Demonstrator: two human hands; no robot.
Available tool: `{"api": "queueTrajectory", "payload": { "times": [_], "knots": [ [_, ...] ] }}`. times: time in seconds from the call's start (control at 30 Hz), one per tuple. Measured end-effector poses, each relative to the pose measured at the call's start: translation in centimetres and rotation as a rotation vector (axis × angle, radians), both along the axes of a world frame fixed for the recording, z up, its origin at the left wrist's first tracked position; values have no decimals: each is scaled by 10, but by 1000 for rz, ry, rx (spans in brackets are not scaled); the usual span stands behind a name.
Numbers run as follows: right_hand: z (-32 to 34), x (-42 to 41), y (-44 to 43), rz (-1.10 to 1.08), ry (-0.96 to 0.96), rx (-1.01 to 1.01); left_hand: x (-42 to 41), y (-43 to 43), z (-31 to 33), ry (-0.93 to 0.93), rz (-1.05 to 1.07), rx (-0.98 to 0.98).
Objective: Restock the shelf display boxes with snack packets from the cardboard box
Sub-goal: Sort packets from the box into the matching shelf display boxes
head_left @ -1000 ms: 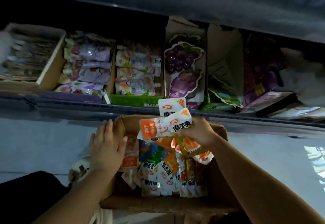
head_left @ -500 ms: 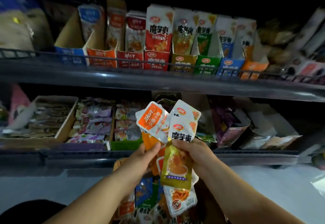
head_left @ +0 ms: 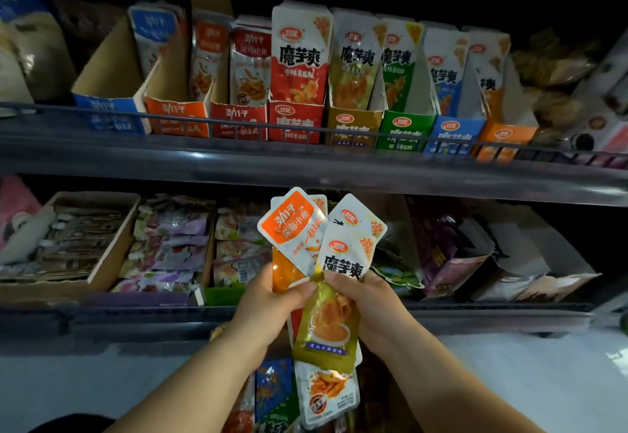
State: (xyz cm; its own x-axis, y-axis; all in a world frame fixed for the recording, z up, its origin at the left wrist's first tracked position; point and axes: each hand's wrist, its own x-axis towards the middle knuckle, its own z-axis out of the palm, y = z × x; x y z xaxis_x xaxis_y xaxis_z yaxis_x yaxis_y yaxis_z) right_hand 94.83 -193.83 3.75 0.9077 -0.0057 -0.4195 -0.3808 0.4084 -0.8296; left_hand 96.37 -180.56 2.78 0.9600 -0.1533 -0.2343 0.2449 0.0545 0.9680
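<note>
Orange-topped packet (head_left: 293, 228) fanned with a yellow packet (head_left: 331, 317) and others, the bunch held up before the lower shelf (head_left: 102, 317). Left hand (head_left: 272, 300) pinches it from the left, right hand (head_left: 368, 303) curls round it from the right. Display boxes (head_left: 295, 123) stand on the upper shelf, well above. Loose packets (head_left: 272, 392) lie below the wrists.

Display boxes (head_left: 295, 125) line the upper shelf (head_left: 102, 160) across the top of the frame, upright packets (head_left: 300, 55) inside. Trays (head_left: 112, 245) sit on the lower shelf (head_left: 136, 317), middle left. At lower centre, left hand (head_left: 268, 300) and right hand (head_left: 367, 303), side by side, hold fanned snack packets (head_left: 343, 262) before that shelf, above loose packets (head_left: 275, 395) at bottom centre.
</note>
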Motion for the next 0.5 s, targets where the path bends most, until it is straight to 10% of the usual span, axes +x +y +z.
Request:
{"api": "queueTrajectory", "payload": {
  "times": [0.5],
  "knots": [
    [-6, -16, -32, 30, -102, -228, -4, 7, -5, 18, -56, -1]
  ]
}}
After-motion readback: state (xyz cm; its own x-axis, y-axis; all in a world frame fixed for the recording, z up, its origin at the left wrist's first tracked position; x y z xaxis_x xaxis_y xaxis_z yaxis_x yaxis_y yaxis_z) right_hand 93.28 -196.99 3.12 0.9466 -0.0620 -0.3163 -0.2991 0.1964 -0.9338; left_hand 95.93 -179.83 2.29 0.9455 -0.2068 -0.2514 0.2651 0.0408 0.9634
